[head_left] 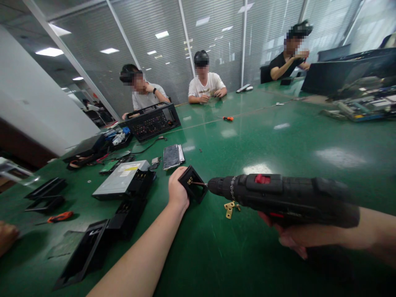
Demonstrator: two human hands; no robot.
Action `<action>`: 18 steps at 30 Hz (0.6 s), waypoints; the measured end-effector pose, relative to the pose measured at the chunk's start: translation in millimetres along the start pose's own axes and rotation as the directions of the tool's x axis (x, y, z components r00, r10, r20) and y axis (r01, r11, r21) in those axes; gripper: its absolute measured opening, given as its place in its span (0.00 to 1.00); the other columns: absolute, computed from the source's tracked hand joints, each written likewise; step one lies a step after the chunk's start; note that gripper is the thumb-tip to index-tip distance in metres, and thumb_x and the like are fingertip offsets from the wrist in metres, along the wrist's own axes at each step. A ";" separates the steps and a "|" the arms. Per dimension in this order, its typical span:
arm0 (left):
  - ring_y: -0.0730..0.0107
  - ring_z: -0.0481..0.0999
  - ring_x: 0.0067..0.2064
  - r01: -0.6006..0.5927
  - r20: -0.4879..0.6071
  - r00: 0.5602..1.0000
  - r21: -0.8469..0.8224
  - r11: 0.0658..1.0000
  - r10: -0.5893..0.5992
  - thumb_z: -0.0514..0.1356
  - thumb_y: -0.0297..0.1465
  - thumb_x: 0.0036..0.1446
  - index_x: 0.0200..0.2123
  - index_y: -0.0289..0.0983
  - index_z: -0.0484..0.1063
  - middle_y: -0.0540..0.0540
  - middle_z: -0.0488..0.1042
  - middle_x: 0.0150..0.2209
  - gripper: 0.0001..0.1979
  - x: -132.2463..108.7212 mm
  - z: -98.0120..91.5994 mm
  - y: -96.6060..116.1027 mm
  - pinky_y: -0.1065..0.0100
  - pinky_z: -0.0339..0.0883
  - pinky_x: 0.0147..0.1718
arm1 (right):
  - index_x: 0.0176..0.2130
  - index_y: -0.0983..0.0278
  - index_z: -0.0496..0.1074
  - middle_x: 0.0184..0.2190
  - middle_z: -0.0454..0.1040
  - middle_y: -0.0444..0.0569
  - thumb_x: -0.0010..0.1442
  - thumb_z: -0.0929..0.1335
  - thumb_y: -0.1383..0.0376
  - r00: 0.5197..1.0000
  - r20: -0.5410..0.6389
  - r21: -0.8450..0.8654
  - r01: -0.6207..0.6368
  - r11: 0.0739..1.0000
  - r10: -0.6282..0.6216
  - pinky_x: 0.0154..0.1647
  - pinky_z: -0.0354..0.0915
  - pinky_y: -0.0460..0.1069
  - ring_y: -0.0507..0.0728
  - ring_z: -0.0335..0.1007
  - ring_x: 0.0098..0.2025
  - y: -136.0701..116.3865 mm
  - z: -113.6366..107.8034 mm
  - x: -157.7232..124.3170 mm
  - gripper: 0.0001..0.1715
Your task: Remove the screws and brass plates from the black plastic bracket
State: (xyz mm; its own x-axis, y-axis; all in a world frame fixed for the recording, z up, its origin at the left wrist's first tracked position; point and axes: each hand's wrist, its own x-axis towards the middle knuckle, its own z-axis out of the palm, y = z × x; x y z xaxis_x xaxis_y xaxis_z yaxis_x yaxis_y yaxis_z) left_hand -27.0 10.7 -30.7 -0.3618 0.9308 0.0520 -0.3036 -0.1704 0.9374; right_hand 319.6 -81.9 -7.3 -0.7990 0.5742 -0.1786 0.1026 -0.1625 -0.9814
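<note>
My left hand is closed around a small black plastic frame, tilted up off the green table. Brass-coloured hardware shows inside it. In my right hand is a black cordless drill with a red switch on top, lying level and pointing left. Its thin bit reaches into the frame towards the brass piece; whether the tip touches it I cannot tell. Beneath the drill's chuck, several brass plates and a brass screw lie on the table.
Left of my arm are an optical drive, black plastic brackets, a black panel and an orange screwdriver. Another screwdriver lies farther back. A black computer case stands before one of several seated people. Another person's hand shows at the left edge.
</note>
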 end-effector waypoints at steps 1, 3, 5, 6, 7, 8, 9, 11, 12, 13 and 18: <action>0.68 0.72 0.28 -0.003 -0.002 1.000 0.004 1.000 0.003 0.72 0.42 0.46 0.27 0.41 0.76 0.52 0.72 0.26 0.13 0.0 0.1 -0.2 0.65 0.67 0.32 | 0.56 0.58 0.78 0.32 0.79 0.43 0.66 0.81 0.49 1.000 -0.004 -0.014 -0.002 1.000 0.002 0.32 0.79 0.50 0.57 0.83 0.32 1.0 0.1 -0.4 0.27; 0.67 0.72 0.28 -0.004 0.001 1.000 0.011 1.000 0.004 0.73 0.42 0.47 0.27 0.40 0.75 0.52 0.72 0.26 0.14 0.2 -0.1 -0.9 0.65 0.67 0.32 | 0.56 0.58 0.77 0.31 0.77 0.41 0.65 0.82 0.50 0.999 -0.029 -0.026 -0.013 1.000 0.013 0.32 0.79 0.50 0.56 0.83 0.31 4.2 -0.5 -1.1 0.26; 0.67 0.73 0.28 -0.006 0.007 1.000 0.008 1.000 0.006 0.73 0.43 0.47 0.28 0.40 0.75 0.52 0.72 0.26 0.15 0.2 -0.2 -1.4 0.65 0.67 0.32 | 0.54 0.57 0.77 0.31 0.76 0.40 0.65 0.82 0.51 0.999 -0.045 -0.007 -0.023 1.000 0.023 0.32 0.79 0.50 0.57 0.83 0.30 7.2 -1.5 -1.1 0.25; 0.67 0.73 0.29 -0.008 0.008 1.000 0.005 1.000 0.008 0.73 0.43 0.47 0.28 0.40 0.75 0.53 0.72 0.26 0.15 0.2 -0.2 -1.6 0.65 0.67 0.33 | 0.54 0.58 0.77 0.31 0.77 0.41 0.65 0.82 0.52 0.999 -0.042 0.005 -0.025 1.000 0.025 0.32 0.80 0.50 0.57 0.83 0.31 7.8 -1.7 -0.9 0.25; 0.67 0.73 0.29 -0.010 0.007 1.000 0.002 1.000 0.010 0.74 0.42 0.47 0.29 0.40 0.75 0.53 0.72 0.26 0.15 0.1 -0.1 -1.6 0.65 0.67 0.33 | 0.54 0.58 0.77 0.32 0.77 0.41 0.65 0.82 0.52 0.999 -0.035 0.015 -0.021 1.000 0.022 0.32 0.80 0.50 0.57 0.83 0.31 7.2 -1.4 -0.8 0.25; 0.67 0.73 0.29 -0.011 0.004 1.000 -0.001 1.000 0.011 0.74 0.42 0.47 0.28 0.40 0.75 0.53 0.72 0.26 0.15 0.1 0.1 -1.5 0.65 0.67 0.33 | 0.54 0.58 0.78 0.32 0.77 0.41 0.65 0.82 0.52 1.000 -0.025 0.022 -0.017 1.000 0.018 0.31 0.80 0.50 0.57 0.84 0.31 5.2 -0.5 -1.0 0.25; 0.67 0.73 0.29 -0.011 0.001 1.000 -0.003 1.000 0.011 0.74 0.42 0.47 0.28 0.40 0.75 0.53 0.72 0.26 0.14 0.0 0.4 -1.3 0.65 0.67 0.33 | 0.54 0.58 0.78 0.32 0.77 0.40 0.65 0.83 0.52 1.000 -0.020 0.027 -0.016 1.000 0.017 0.31 0.80 0.49 0.56 0.83 0.31 1.6 1.0 -1.6 0.25; 0.67 0.73 0.29 -0.008 -0.003 1.000 -0.003 1.000 0.008 0.73 0.41 0.47 0.28 0.40 0.76 0.52 0.73 0.26 0.13 0.0 0.9 -0.9 0.65 0.67 0.33 | 0.55 0.58 0.79 0.32 0.78 0.41 0.65 0.83 0.54 0.998 -0.047 0.048 -0.044 0.998 0.046 0.33 0.80 0.48 0.55 0.84 0.32 -8.8 5.6 -3.9 0.25; 0.68 0.73 0.29 -0.008 -0.004 1.000 -0.003 1.000 0.008 0.73 0.40 0.47 0.27 0.40 0.76 0.52 0.73 0.26 0.12 0.0 1.1 -0.7 0.66 0.67 0.33 | 0.55 0.58 0.80 0.34 0.78 0.41 0.64 0.84 0.54 0.994 -0.078 0.067 -0.074 0.995 0.079 0.35 0.81 0.48 0.55 0.84 0.33 -14.6 8.0 -5.4 0.25; 0.68 0.73 0.29 -0.009 -0.004 1.000 -0.004 1.000 0.009 0.72 0.40 0.47 0.27 0.40 0.76 0.52 0.73 0.26 0.12 0.0 1.2 -0.5 0.66 0.67 0.32 | 0.55 0.58 0.80 0.35 0.79 0.42 0.64 0.85 0.55 0.987 -0.109 0.087 -0.108 0.990 0.117 0.36 0.81 0.47 0.54 0.85 0.33 -19.7 10.0 -6.8 0.26; 0.68 0.72 0.29 -0.007 -0.005 1.000 -0.005 1.000 0.007 0.72 0.40 0.46 0.27 0.40 0.77 0.52 0.73 0.26 0.12 -0.4 1.2 0.1 0.66 0.67 0.32 | 0.54 0.58 0.80 0.32 0.79 0.41 0.63 0.85 0.54 0.995 -0.082 0.058 -0.058 0.997 0.063 0.34 0.80 0.47 0.55 0.84 0.31 -18.2 8.6 -4.2 0.26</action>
State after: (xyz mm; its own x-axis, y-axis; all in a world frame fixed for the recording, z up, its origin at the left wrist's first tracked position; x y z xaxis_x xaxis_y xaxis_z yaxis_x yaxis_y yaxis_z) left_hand -25.8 10.8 -30.2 -0.3683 0.9279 0.0574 -0.3051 -0.1789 0.9354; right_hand 316.0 -88.3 11.9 -0.7398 0.6266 -0.2449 0.1142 -0.2418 -0.9636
